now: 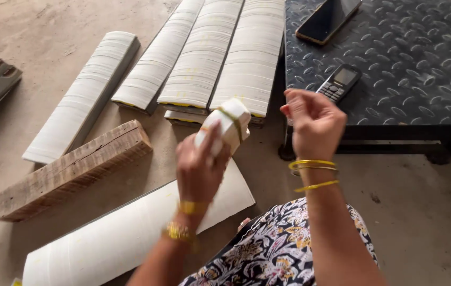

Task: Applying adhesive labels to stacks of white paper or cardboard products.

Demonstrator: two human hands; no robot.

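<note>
I see left hand (200, 167) fingers clamped on bundle (225, 126) | right hand (313, 123) fingers curled together, empty, beside it | light, stiff, banded stack; grip its sides

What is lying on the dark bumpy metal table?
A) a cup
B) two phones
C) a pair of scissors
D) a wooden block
B: two phones lie on the metal table, a flat smartphone near its far edge and a small keypad phone closer to the right hand; the wooden block lies on the floor instead.
</note>
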